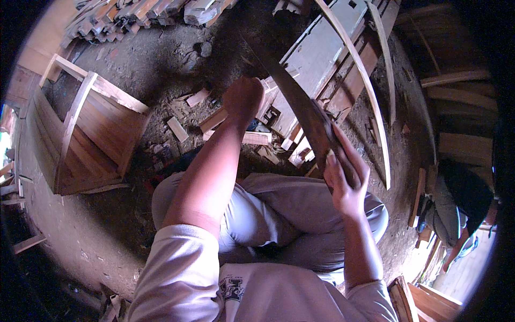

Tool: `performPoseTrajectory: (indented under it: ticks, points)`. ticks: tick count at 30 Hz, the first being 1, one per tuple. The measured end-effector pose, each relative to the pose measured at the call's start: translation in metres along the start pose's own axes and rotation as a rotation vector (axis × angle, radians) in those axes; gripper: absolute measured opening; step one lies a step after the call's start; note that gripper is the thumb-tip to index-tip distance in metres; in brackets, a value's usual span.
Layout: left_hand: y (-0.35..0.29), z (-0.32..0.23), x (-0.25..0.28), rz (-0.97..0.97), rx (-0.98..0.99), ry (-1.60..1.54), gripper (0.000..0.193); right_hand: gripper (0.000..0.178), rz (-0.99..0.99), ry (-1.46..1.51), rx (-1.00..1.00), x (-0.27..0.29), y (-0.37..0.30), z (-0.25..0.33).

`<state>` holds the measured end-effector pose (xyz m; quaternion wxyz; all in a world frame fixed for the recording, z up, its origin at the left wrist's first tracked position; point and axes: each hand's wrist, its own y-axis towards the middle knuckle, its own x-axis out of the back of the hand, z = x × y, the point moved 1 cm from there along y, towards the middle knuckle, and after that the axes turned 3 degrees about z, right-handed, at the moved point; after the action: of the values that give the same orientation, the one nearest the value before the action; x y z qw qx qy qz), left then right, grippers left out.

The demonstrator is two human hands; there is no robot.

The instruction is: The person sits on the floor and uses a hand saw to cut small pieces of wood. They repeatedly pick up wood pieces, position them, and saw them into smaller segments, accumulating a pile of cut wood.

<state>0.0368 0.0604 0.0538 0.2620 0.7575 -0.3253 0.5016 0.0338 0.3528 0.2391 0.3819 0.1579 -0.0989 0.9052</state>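
Note:
My right hand (347,180) is wrapped around the wooden handle of a handsaw (292,94). Its dark, tapering blade slants up and to the left, and the tip fades into shadow. My left hand (245,99) is closed in a fist to the left of the blade, among wood offcuts. A short wood piece (214,119) lies right beside this fist. Whatever the fingers grip is hidden from view. Just right of my left hand, a long pale board (314,56) runs away toward the upper right, partly behind the saw.
A small boat-shaped wooden frame (94,131) stands on the left. Stacked timber (120,21) lies at the far left. Curved wood strips (365,80) arch across the right side. Offcuts (177,129) litter the dirt floor before my crossed legs. Dark cloth (456,198) hangs at the right.

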Motion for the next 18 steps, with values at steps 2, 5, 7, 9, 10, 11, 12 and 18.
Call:
performPoseTrajectory:
  ticks: [2, 5, 7, 9, 10, 11, 12, 18]
  points:
    - [-0.007, -0.01, 0.014, 0.013, -0.001, -0.018, 0.033, 0.047, -0.008, 0.076, 0.017, -0.013, 0.026, 0.001]
    - [-0.008, 0.0, 0.012, -0.029, -0.009, -0.082, 0.033, 0.045, 0.036, 0.144, 0.016, -0.033, 0.056, -0.004]
    - [-0.004, 0.009, 0.0, -0.055, -0.034, -0.066, 0.033, 0.044, 0.055, 0.184, 0.008, -0.039, 0.063, -0.007]
    - [-0.002, 0.007, -0.003, -0.06, 0.048, -0.119, 0.035, 0.044, 0.062, 0.225, 0.016, -0.041, 0.068, -0.01]
    - [-0.004, 0.002, 0.0, -0.057, 0.085, -0.148, 0.036, 0.044, 0.061, 0.216, 0.013, -0.04, 0.068, -0.01]
    - [-0.007, -0.002, 0.004, -0.055, 0.079, -0.14, 0.037, 0.044, 0.06, 0.206, 0.013, -0.039, 0.067, -0.011]
    - [-0.01, -0.005, 0.009, -0.052, 0.072, -0.133, 0.038, 0.044, 0.059, 0.196, 0.012, -0.038, 0.067, -0.011]
    - [-0.004, 0.007, -0.005, -0.035, 0.079, -0.145, 0.039, 0.045, 0.099, 0.15, -0.016, -0.034, 0.061, -0.005]
